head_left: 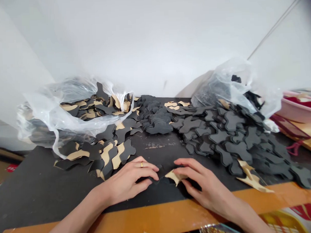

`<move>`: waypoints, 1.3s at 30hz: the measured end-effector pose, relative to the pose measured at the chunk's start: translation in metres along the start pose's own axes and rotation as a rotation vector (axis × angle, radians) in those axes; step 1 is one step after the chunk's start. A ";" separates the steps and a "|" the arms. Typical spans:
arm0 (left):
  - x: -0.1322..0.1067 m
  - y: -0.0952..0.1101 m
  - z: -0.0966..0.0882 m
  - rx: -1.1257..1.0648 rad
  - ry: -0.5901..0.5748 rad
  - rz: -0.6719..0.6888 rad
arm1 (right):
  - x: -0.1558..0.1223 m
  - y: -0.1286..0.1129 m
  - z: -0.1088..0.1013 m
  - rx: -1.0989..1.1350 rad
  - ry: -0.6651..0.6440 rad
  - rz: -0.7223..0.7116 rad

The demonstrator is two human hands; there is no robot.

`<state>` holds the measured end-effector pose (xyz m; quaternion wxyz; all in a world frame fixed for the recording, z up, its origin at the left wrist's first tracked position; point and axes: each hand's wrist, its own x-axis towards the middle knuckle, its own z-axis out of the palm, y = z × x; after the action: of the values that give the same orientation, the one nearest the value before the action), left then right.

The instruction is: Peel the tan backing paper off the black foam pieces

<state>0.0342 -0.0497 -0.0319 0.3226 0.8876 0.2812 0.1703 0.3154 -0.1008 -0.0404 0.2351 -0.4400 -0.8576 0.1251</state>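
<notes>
My left hand [136, 178], with a ring on one finger, is low over the black table top. Its curled fingertips and thumb are at the edge of a dark, wavy-edged cut-out piece [160, 171], which barely stands out against the table. Facing it, my right hand [202, 177] pinches a small tan backing paper [173, 177] between thumb and fingers. Part of that paper is hidden by the fingers. To the left lie black pieces with tan backing [112, 155]. A large heap of black cut-out pieces [233, 141] spreads on the right.
An open clear plastic bag [76, 124] of black-and-tan pieces stands at the back left. Stacked black pieces [155, 116] sit at the back middle. Another plastic bag [220, 83] is behind the right heap. Loose tan papers [252, 179] lie near the orange-taped table edge [149, 220]. A pink basin [295, 108] is far right.
</notes>
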 end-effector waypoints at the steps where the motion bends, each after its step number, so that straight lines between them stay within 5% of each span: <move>1: 0.000 0.000 0.000 0.000 0.005 0.000 | 0.001 0.002 0.006 0.025 0.036 -0.041; 7: 0.000 -0.004 0.002 -0.022 0.016 0.006 | -0.006 0.002 0.005 0.269 0.293 -0.038; 10: 0.000 -0.005 0.002 -0.029 0.017 0.003 | -0.003 -0.005 0.002 0.115 0.174 0.005; 15: 0.000 -0.007 0.003 -0.023 0.017 -0.001 | 0.007 -0.009 0.016 -0.141 -0.007 -0.199; 39: -0.002 -0.010 0.002 0.006 -0.036 0.018 | 0.010 -0.005 0.021 -0.223 -0.007 -0.412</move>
<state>0.0298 -0.0453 -0.0400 0.3235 0.8940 0.2677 0.1567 0.2958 -0.0962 -0.0537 0.2026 -0.2784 -0.9387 -0.0194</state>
